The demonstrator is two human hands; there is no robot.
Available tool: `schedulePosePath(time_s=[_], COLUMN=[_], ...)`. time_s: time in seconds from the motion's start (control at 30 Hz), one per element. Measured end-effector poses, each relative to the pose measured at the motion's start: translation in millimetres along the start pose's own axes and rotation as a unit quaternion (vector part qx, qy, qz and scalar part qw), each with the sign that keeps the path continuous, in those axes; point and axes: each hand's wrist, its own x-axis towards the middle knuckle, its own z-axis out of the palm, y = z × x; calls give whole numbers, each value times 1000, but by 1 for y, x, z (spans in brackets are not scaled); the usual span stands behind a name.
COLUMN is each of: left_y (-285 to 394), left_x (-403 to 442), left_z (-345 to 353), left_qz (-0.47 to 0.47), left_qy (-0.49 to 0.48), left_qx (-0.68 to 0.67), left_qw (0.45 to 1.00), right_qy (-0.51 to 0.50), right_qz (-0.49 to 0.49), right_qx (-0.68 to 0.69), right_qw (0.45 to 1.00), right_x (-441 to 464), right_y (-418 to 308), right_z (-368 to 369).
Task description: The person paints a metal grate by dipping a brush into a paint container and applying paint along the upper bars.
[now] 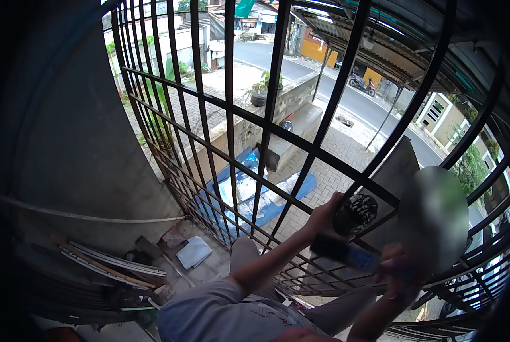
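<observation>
Paved yard and street (329, 165): formed the background, with a parked motorcycle (362, 84) on the far side of the road.

Barred metal grille (223, 104): dark, spanned the view between the person and the yard.

Grey wall (50, 114): stood at the picture's left.

Blue sheet (308, 185): white-patched, lay on the paving beyond the bars.

Folded cloth (194, 252): pale, lay on the floor beside the wall's foot.

Dark container (355, 214): mottled with pale marks, was held near the bars; the left hand (323, 215) had its fingers partly curled against its side.

Brush-like tool (337, 251): dark block at one end, bluish toward the other, was held just below the container; the right hand (394, 265), blurred, had its fingers closed around the bluish end.
</observation>
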Motion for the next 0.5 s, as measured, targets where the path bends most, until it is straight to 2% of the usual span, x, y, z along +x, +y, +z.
schedulePosePath(time_s=[0.03, 0.1, 0.17, 0.2, 0.23, 0.27, 0.33, 0.37, 0.43, 0.47, 0.5], left_y=[27, 26, 30, 27, 26, 23, 20, 19, 18, 18, 16], left_x=[2, 1, 2, 2, 0, 1, 0, 1, -1, 0, 0], left_z=[-11, -11, -14, -13, -12, -11, -10, -10, -10, -11, -9], left_qz=[-29, -17, -32, -2, -16, -1, 24, 22, 48, 22, 20], left_qy=[-36, -25, -45, -31, -34, -30, -26, -27, -2, -23, -23], left_qx=[15, 19, 34, 26, 18, 26, 37, 20, 30, 27, 29], left_qw=[999, 999, 998, 999, 999, 999, 999, 999, 998, 999, 999], right_qy=[25, 121, 214, 254, 295, 298, 342, 345, 407, 393, 393], right_qz=[66, 151, 223, 261, 299, 300, 379, 380, 486, 500, 501], right_qx=[116, 245, 289, 278, 268, 268, 291, 291, 264, 204, 206], right_qw=[991, 950, 906, 889, 867, 865, 809, 808, 727, 744, 743], right_x=[-31, -97, -155, -187, -218, -246, -295, -316, -344, -354, -360], right_y=[19, 56, 76, 86, 95, 103, 118, 126, 139, 145, 153], right_z=[-3, 8, 21, 27, 31, 35, 39, 42, 48, 53, 55])
